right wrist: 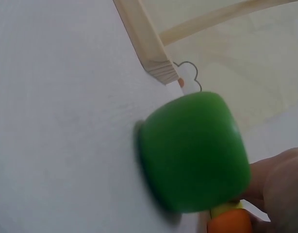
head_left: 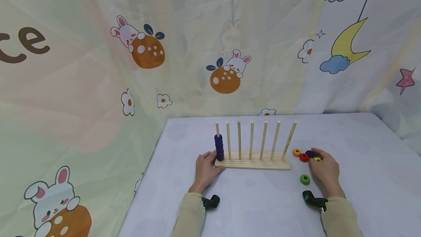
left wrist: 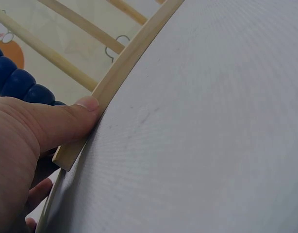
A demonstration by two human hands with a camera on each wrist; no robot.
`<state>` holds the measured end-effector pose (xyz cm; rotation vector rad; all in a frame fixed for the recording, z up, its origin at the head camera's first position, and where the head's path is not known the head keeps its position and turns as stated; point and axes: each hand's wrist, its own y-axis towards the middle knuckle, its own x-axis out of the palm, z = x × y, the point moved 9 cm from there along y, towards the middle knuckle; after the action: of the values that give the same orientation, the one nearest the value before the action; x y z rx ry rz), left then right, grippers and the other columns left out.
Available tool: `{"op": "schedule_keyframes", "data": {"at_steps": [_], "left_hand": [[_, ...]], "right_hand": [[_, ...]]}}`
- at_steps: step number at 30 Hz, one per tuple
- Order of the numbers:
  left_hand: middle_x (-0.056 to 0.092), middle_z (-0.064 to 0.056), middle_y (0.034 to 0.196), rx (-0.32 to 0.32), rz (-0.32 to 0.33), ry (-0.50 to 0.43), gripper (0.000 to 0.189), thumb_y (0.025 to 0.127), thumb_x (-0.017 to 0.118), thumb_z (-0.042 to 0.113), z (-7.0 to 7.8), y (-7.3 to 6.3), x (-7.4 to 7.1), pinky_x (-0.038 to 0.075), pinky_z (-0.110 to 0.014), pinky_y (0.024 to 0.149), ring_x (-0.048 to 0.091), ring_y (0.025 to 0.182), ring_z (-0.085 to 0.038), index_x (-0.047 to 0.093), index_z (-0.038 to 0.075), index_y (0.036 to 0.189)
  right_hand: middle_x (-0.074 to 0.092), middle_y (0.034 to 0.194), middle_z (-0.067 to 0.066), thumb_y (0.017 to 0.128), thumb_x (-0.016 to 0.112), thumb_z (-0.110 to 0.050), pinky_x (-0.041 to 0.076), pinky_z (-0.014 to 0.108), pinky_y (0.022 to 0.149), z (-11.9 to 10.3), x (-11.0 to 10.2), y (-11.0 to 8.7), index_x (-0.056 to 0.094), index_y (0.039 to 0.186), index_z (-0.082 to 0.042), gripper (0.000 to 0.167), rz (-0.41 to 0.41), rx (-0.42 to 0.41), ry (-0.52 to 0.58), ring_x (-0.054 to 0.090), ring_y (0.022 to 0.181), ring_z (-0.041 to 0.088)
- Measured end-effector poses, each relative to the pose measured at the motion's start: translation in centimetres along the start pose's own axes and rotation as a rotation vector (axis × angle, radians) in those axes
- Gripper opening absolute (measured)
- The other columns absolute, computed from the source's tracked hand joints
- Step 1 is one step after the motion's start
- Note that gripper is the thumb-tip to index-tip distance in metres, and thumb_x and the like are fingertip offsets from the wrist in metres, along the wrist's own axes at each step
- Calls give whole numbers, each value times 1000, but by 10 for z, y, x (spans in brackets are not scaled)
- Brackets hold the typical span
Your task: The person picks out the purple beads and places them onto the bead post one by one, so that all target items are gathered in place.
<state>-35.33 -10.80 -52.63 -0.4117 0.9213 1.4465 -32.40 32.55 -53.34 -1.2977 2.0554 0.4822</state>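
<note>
My left hand [head_left: 206, 169] grips the left end of a wooden peg stand's base [head_left: 253, 164], thumb along its front edge and fingers behind. Beside it, a stack of dark blue beads [head_left: 219, 147] fills most of the leftmost peg; the other pegs carry no beads. My right hand [head_left: 325, 169] reaches down over a small cluster of beads right of the stand. Its fingertips are at a dark blue bead [head_left: 310, 153] and a yellow bead [head_left: 317, 159]; I cannot tell whether they pinch one. A red bead [head_left: 304, 157] and an orange bead [head_left: 296, 152] lie just left.
A green bead [head_left: 304, 179] lies nearer the front, large in the right wrist view. The white-covered table [head_left: 263, 204] ends at a printed cloth backdrop [head_left: 187, 46]. Black wrist devices [head_left: 211, 202] are worn on both wrists.
</note>
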Motion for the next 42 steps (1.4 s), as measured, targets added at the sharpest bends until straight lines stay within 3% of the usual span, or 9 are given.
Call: {"op": "schedule_keyframes", "data": {"at_steps": [9,22,34,42], "left_hand": [[58,-2,138,4,2,-4,66,79,82,33,1,0,-1,14,-53,118,43,134,-27,58,10,136],[59,-2,138,12,5,-3,66,79,81,33,-1,0,1,15,-53,117,44,133,-27,58,9,136],[60,-3,136,32,15,-4,66,78,82,33,2,-2,-3,16,-55,116,45,132,-29,58,9,136],[58,-3,138,25,10,-8,66,78,82,33,2,-1,-2,15,-54,117,44,133,-28,59,9,135]], "right_hand": [[44,139,32,97,52,-13,30,65,106,-1,1,1,47,141,2,47,30,-30,-43,35,129,52],[46,136,31,99,56,-24,32,64,104,3,0,-1,49,138,3,48,50,-3,-37,38,126,51],[49,134,28,98,52,-29,41,58,97,4,-6,-7,47,138,3,52,102,38,77,43,118,44],[50,138,25,98,53,-30,36,59,104,0,-14,-10,48,139,-1,51,147,33,108,38,129,42]]}}
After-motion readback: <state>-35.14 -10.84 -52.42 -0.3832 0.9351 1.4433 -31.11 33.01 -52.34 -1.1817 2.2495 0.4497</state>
